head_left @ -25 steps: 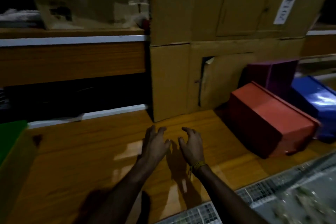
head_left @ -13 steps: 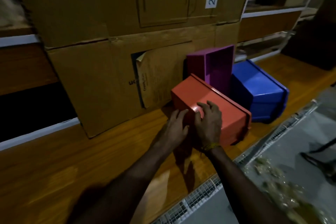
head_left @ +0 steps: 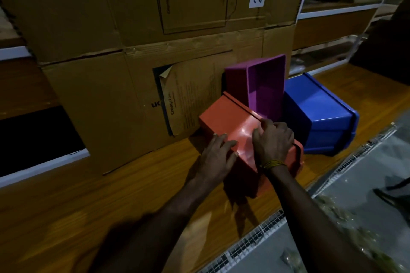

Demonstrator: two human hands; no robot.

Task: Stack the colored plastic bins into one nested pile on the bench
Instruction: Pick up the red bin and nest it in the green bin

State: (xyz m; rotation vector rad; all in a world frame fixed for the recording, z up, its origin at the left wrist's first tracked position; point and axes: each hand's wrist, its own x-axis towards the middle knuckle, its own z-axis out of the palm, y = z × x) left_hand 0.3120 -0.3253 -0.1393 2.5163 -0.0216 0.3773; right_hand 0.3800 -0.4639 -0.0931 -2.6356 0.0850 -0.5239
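The red bin [head_left: 233, 122] lies upside down on the wooden bench [head_left: 66, 217], its base facing up, in front of the cardboard boxes [head_left: 133, 51]. On its near left edge rests the left hand [head_left: 218, 157], fingers spread flat over the corner, not closed round anything. The right hand [head_left: 274, 142] (a yellow band at the wrist) presses on the red bin's top, fingers curled over its far edge. Behind the red bin a purple bin [head_left: 264, 86] stands tipped against the boxes, and right of it sits a blue bin [head_left: 317, 113], tilted.
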